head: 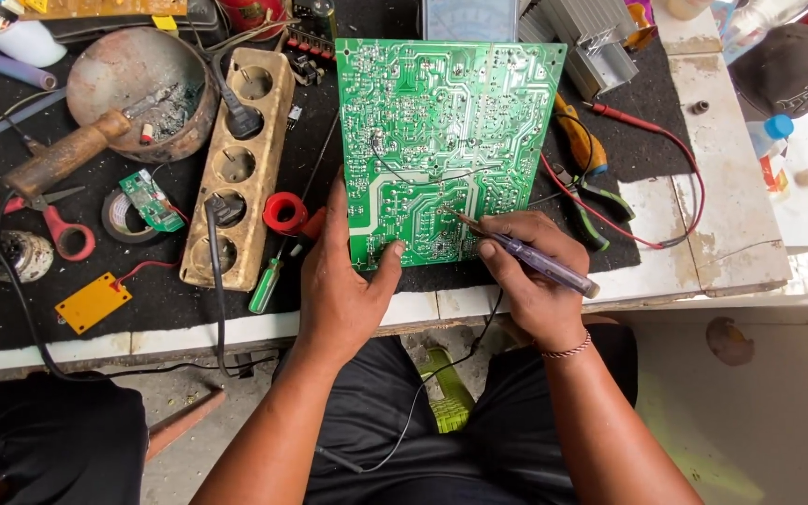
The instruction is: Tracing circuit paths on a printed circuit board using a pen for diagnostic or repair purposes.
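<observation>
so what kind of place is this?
Likely an electronics repair bench: a green circuit board under the left hand, a soldering iron, and a worn power strip among scattered tools.

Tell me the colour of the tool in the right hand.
Translucent purple body with a thin metal tip, the tester pen in the right hand; seen in the head view.

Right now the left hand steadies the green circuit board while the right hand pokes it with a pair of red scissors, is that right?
Not quite. The left hand does steady the green circuit board, but the right hand holds a probe with a translucent purple handle, tip on the board. The red scissors lie untouched at the far left of the bench, as the head view shows.
</observation>
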